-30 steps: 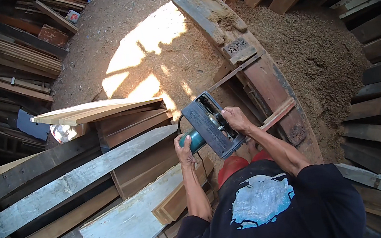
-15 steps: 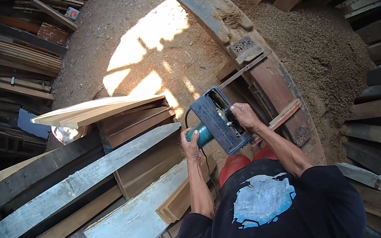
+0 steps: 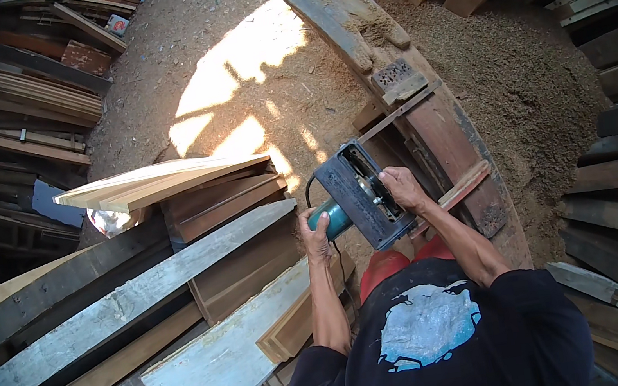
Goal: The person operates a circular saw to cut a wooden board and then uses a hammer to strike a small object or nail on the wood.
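A circular saw (image 3: 361, 197) is held up in front of my body, its dark rectangular base plate turned upward. Through the long opening in the plate the inner metal parts show. My left hand (image 3: 314, 232) wraps round the green motor housing (image 3: 335, 219), thumb on top. At the plate's right side, my right hand (image 3: 404, 189) is closed with curled fingers at the opening; its fingertips are partly hidden. A black cord (image 3: 308, 189) loops out beside the housing and hangs down by my left forearm.
A long, worn wooden bench (image 3: 437, 123) curves along the right, with a perforated block (image 3: 393, 74) on it. Stacked boards (image 3: 228, 263) lie close on my left. Sawdust (image 3: 519, 84) is heaped beyond the bench. More planks (image 3: 616, 217) line the right side.
The saw and both hands have shifted very slightly to the right in the picture. My grip looks the same.
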The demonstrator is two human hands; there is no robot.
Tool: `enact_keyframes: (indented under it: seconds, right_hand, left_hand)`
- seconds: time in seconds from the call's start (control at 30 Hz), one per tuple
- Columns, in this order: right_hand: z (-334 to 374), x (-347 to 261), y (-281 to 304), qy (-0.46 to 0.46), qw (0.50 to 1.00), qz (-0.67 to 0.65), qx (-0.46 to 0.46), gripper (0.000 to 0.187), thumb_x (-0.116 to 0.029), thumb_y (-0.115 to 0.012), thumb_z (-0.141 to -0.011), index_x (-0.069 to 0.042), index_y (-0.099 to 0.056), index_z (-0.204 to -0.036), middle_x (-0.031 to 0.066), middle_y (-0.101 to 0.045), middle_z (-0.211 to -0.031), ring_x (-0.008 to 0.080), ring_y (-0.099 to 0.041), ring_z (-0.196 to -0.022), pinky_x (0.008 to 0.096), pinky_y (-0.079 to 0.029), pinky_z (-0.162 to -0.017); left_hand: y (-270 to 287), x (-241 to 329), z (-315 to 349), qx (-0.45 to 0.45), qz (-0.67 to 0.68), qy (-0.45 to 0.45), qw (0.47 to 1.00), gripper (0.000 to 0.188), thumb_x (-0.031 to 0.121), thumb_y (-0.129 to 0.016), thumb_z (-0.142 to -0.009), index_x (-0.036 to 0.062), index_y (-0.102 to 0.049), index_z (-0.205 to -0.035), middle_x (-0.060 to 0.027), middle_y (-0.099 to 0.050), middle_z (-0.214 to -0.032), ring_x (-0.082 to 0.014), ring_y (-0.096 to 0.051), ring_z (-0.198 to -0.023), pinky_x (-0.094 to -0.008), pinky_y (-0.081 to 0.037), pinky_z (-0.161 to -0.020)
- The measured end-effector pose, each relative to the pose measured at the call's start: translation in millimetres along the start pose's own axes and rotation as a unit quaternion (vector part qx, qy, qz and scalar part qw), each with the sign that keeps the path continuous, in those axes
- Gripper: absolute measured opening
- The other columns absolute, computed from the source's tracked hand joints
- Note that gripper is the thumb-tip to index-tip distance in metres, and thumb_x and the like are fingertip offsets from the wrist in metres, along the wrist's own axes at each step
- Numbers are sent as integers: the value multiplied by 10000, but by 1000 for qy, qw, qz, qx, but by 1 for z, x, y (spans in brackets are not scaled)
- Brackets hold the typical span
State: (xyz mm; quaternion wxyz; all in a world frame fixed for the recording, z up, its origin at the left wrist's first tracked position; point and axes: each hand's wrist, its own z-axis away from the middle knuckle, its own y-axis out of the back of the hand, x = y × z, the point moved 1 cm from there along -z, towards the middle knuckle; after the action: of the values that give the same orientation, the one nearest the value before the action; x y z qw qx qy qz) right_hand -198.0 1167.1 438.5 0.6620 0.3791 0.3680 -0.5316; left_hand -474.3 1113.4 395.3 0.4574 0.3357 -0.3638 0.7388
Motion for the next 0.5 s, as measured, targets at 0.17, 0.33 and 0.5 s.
enact_keyframes:
  seconds: [0.17, 0.33, 0.5]
  right_hand:
    - [3, 1, 1, 46, 998, 17, 40, 369, -262, -530, -1003, 20, -597, -776, 50, -506, -659, 127, -482, -633, 356, -417, -607]
    - [2, -6, 9, 29, 999, 19, 37, 366, -250, -530, -1015, 19, -566, -770, 31, -488, -678, 111, -456, -654, 336, -407, -612]
    - [2, -3, 16, 28, 999, 9, 43, 362, -252, -539, -1007, 22, -595, -778, 41, -518, -661, 115, -481, -639, 340, -426, -609]
  left_hand:
    - [-1, -1, 0, -8, -11, 1, 1000, 479, 243, -832, -848, 92, -552, -1207, -74, -621, -1079, -162, -603, -970, -341, -521, -882]
    - [-12, 1, -2, -12, 0, 3, 1000, 467, 224, -823, -857, 83, -549, -1209, -70, -622, -1064, -157, -606, -949, -333, -527, -864]
    - [-22, 0, -2, -16, 9, 3, 1000, 472, 221, -829, -857, 64, -547, -1202, -73, -627, -1055, -153, -615, -935, -333, -534, -859]
